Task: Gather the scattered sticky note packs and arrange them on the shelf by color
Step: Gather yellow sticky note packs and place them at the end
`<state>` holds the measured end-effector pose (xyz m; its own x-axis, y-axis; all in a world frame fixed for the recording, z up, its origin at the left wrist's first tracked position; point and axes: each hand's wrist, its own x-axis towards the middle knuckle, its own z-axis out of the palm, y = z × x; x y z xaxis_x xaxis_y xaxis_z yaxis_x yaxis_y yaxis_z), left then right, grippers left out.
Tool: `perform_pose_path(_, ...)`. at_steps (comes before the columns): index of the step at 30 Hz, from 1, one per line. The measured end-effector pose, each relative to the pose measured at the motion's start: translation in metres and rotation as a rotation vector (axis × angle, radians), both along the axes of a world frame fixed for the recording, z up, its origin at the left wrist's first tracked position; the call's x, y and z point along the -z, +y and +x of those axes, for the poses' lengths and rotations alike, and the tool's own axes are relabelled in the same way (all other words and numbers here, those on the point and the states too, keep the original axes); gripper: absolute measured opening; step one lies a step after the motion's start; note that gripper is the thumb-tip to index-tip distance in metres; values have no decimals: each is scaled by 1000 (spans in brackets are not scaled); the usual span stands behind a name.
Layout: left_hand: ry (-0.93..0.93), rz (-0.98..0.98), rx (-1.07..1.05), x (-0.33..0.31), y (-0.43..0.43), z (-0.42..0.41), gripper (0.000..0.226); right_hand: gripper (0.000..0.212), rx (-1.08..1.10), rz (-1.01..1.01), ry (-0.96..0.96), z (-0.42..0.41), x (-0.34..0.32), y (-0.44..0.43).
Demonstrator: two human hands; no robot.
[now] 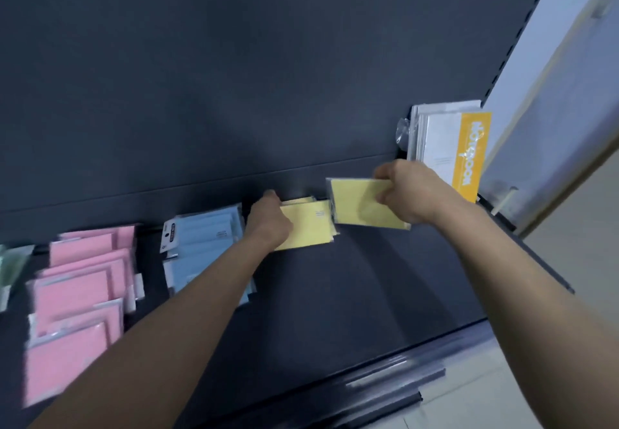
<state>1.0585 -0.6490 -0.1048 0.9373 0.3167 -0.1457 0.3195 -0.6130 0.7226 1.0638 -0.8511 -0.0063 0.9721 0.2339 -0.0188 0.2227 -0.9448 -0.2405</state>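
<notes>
Head view, looking down onto a dark shelf [368, 294]. Pinching one yellow pack [355, 205] with the right hand [407, 190], fingers and thumb curled on its right edge; holding it tilted, just right of the yellow stack [308, 229] and overlapping that stack's right corner. Gripping the yellow stack at its left edge with the left hand [268, 219], fingers curled round the far side, close to the back panel [234, 76]. Lying flat just left of the stack: blue packs [204, 237], partly hiding under the left forearm. Sitting farther left, apart from the blue ones: pink packs [77, 294], overlapping one another in a loose spread running toward the shelf's front edge. Showing at the far left border: green packs [13, 261], blurred and cut off. Standing upright at the shelf's right end, just behind the right hand: notebooks [445, 147] in clear wrap, wearing an orange band.
</notes>
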Motion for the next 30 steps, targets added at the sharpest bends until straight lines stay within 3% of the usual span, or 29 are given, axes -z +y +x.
perform_pose_path(3, 6, 194, -9, 7, -2, 13, 40, 37, -101, -52, 100, 12, 10, 1)
perform_pose_path(7, 10, 362, 11, 10, -2, 23, 54, 17, -239, -57, 210, 24, 27, 12)
perform_pose_path(10, -25, 399, 18, 10, 1, 23, 47, 12, -319, -47, 276, 33, 45, 23)
perform_pose_path(12, -40, 418, 30, 10, 3, 20, 41, 20, -357, -51, 275, 37, 55, 30)
perform_pose_path(14, -82, 418, 25, 9, 6, 14, 35, 9, -354, -65, 268, 41, 65, 37)
perform_pose_path(16, -144, 425, -10, 7, 11, 6, 32, 9, -317, -88, 236, 43, 73, 45)
perform_pose_path(20, -252, 436, -67, -7, 22, -12, 27, 33, -236, -204, 88, 42, 81, 58)
perform_pose_path(23, -285, 428, -82, -22, 30, -30, 24, 33, -272, -271, -73, 41, 75, 72)
perform_pose_path(26, -339, 448, -103, -42, 40, -54, 23, 21, -365, -147, -174, 31, 48, 93)
perform_pose_path(30, -426, 599, -159, -73, 68, -107, 22, 27, -602, -23, -254, -7, -2, 139)
